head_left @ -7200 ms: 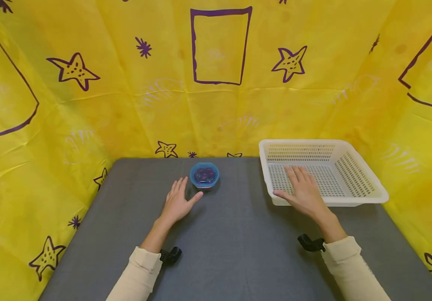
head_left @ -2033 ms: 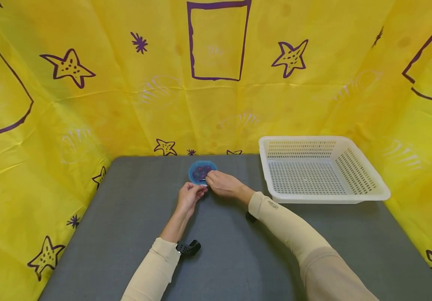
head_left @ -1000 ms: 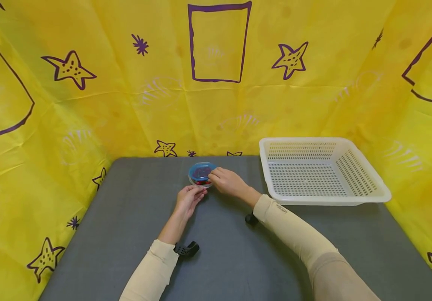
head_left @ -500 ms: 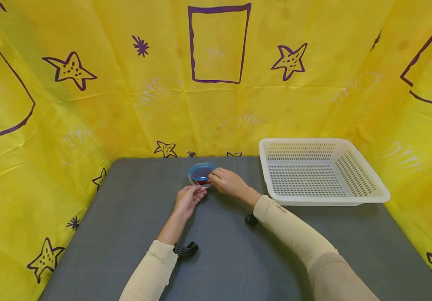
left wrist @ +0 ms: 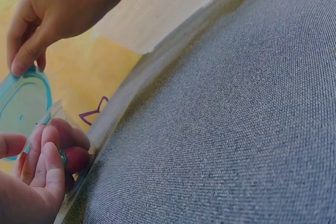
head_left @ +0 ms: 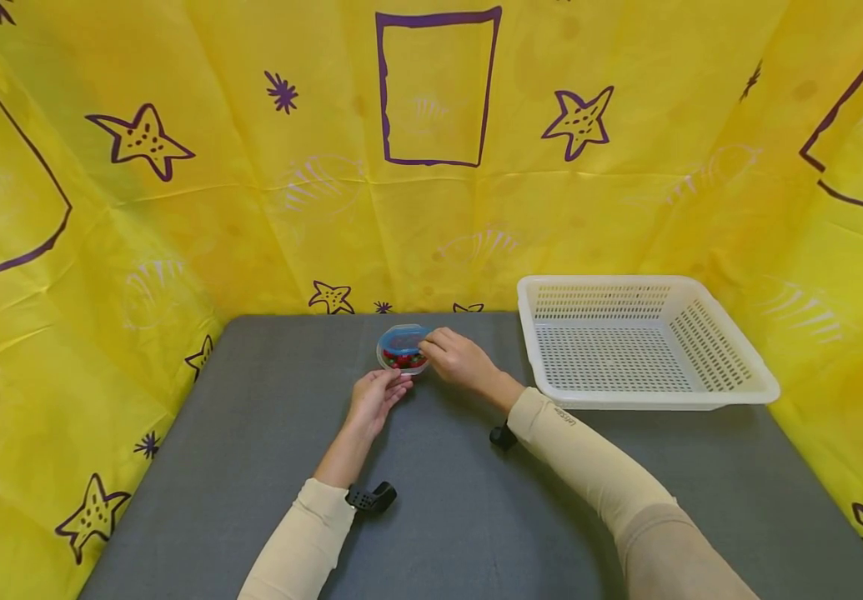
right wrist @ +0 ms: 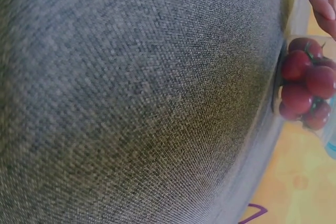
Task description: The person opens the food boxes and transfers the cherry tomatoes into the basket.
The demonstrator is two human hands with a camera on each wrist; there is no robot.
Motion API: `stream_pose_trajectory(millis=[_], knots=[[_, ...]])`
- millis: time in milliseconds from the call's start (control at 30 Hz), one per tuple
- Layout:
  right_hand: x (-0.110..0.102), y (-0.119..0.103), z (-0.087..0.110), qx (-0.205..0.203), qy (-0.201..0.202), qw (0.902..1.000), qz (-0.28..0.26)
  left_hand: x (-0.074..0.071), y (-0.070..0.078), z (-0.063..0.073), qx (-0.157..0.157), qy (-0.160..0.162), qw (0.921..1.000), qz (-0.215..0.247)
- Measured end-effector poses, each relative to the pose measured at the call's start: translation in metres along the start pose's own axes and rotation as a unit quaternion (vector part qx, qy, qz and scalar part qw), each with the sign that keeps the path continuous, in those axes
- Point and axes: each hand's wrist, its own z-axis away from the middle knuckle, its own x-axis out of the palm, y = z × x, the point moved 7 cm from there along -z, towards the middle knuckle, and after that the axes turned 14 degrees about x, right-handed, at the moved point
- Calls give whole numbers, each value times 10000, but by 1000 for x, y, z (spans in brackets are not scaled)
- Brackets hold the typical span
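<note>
A small clear plastic tub of red cherry tomatoes stands on the grey table, left of centre towards the back. Its blue lid is tilted up at the front, so the tomatoes show beneath; whether its far edge still touches the rim is unclear. At the lid's right edge, my right hand pinches it between thumb and fingers, as the left wrist view also shows for the lid. My left hand holds the tub's near rim, thumb on top. Green stems are visible among the tomatoes.
A white perforated plastic basket stands at the back right of the grey cloth-covered table. Yellow patterned curtains hang behind and at both sides. Black wrist cameras sit on both sleeves.
Both hands have come together at the tub from their earlier spread positions. The lid, earlier closed on the tub, has been peeled up from the front, uncovering more tomatoes. The basket has stayed put.
</note>
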Motion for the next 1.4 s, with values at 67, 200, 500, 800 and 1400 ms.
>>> stream_pose_trajectory(millis=[67,200,500,800,1400], knots=[[-2,0,-1,-2,120,9999,-39,-1,0,0,-7,25,10000,-14],[-10,2,-3,121,305,9994,-138,-1,1,0,24,48,10000,-46],[-24,10,-4,819,283,9958,-304,-3,-1,-1,-78,56,9999,-40],[-35,15,-2,1057,542,9921,-399,-8,-1,-2,-214,81,9995,-221],[-74,1,5,1367,578,9808,-1262,-11,1,-4,-225,70,9996,-133]])
